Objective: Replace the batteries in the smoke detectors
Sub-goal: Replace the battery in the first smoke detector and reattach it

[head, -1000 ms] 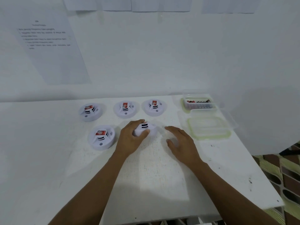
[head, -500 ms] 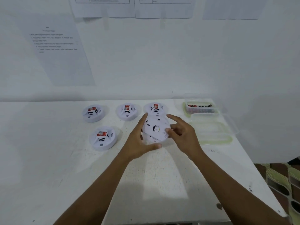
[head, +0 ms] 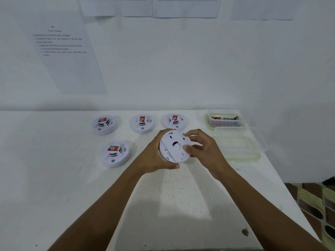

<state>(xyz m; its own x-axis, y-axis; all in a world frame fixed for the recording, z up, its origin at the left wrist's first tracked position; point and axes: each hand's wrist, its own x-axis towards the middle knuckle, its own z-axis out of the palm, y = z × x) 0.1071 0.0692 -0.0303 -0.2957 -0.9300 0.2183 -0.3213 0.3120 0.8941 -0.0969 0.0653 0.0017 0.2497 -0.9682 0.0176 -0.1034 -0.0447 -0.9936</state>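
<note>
One view only: a wide-angle head-worn camera, facing forward and angled down across the white counter (head: 54, 178) toward the wall (head: 181, 69) behind it. The forearms enter from the bottom edge, with the left hand (head: 155, 156) and right hand (head: 204, 149) near frame centre at close, arm's-length range. The counter's right edge and far edge are in frame; its left side is cut off. Printed sheets (head: 63, 51) on the wall fill the upper portion.

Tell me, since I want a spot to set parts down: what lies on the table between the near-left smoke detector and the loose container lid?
In the head view, both hands, left hand and right hand, hold a flipped detector there.
</note>
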